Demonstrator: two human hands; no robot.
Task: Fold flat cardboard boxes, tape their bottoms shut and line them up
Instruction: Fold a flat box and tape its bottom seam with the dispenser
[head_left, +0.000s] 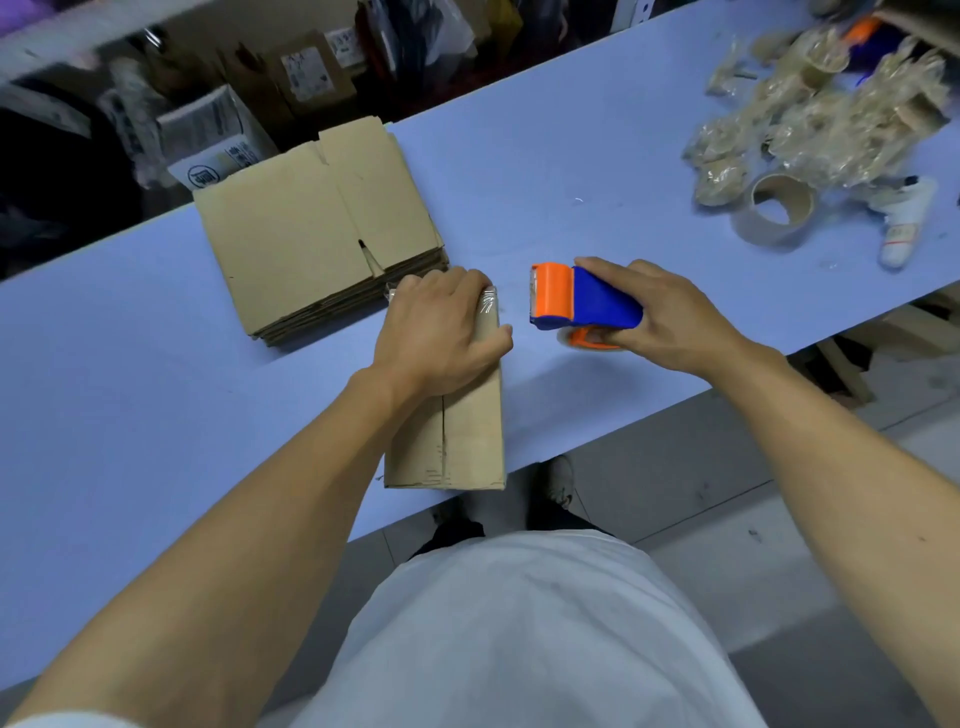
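Single head-worn view looks steeply down, close over the table edge and hands

Your box is brown cardboard, matt and a bit rough, with shiny clear tape at its top. Your tape tool is smooth blue and orange plastic. The table looks smooth and matt.
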